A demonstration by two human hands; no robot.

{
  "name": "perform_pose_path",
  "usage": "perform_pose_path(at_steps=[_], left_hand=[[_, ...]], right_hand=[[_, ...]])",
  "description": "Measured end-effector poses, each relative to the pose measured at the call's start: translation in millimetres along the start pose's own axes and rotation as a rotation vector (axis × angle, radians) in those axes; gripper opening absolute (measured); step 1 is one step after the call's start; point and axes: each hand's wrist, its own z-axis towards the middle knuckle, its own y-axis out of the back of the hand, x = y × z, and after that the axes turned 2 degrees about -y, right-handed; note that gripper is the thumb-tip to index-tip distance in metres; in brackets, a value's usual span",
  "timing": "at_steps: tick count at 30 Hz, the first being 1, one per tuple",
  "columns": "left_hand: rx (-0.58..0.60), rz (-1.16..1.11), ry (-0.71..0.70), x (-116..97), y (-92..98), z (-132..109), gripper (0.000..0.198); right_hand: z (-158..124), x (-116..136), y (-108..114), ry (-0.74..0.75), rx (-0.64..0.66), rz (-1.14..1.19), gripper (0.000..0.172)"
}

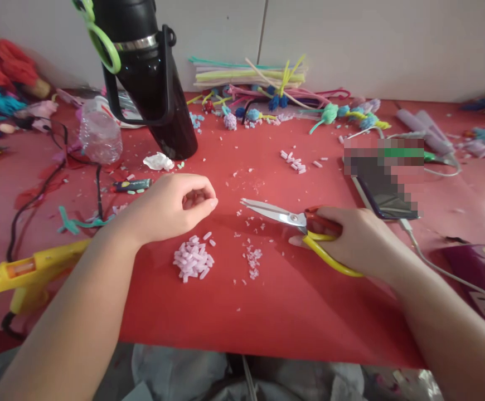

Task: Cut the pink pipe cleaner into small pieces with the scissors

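Observation:
My right hand (pixel 357 239) grips a pair of scissors (pixel 284 214) with red and yellow handles, blades slightly apart and pointing left just above the red table (pixel 267 301). My left hand (pixel 171 205) hovers with fingers curled together in a loose pinch; what it holds, if anything, is too small to see. Right below it lies a small heap of cut pale-pink pieces (pixel 193 259). A thinner scatter of pink crumbs (pixel 253 260) lies between the hands.
A black flask (pixel 150 78) stands tilted at the back left beside a clear plastic bottle (pixel 99 132). A yellow glue gun (pixel 25 273) lies at the left edge. A phone (pixel 382 186) with a cable sits right. Pipe cleaners (pixel 251 75) and pompoms line the back.

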Motion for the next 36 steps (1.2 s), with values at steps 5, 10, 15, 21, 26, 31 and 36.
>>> perform_pose_path(at_steps=[5, 10, 15, 21, 26, 31, 36], left_hand=[[-0.217, -0.066, 0.003, -17, -1.5, 15, 0.028], [-0.034, -0.004, -0.12, -37, -14.1, 76, 0.015], [0.064, 0.11, -0.16, -41, -46.7, 158, 0.013], [0.135, 0.134, -0.128, -47, -78.0, 193, 0.019], [0.133, 0.14, -0.114, -52, -81.0, 192, 0.012], [0.099, 0.163, -0.109, -56, -69.3, 186, 0.008], [0.002, 0.151, -0.134, -54, -39.4, 156, 0.005]], right_hand=[[2, 0, -2, 0.015, -0.033, -0.051, 0.052], [1, 3, -1, 0.041, -0.013, -0.086, 0.047], [1, 4, 0, 0.034, 0.001, -0.1, 0.047], [2, 3, 1, 0.059, 0.009, -0.066, 0.048], [3, 2, 2, 0.063, -0.004, -0.052, 0.049], [3, 2, 2, 0.067, 0.0, -0.072, 0.048], [4, 0, 0, 0.037, 0.004, -0.056, 0.049]])
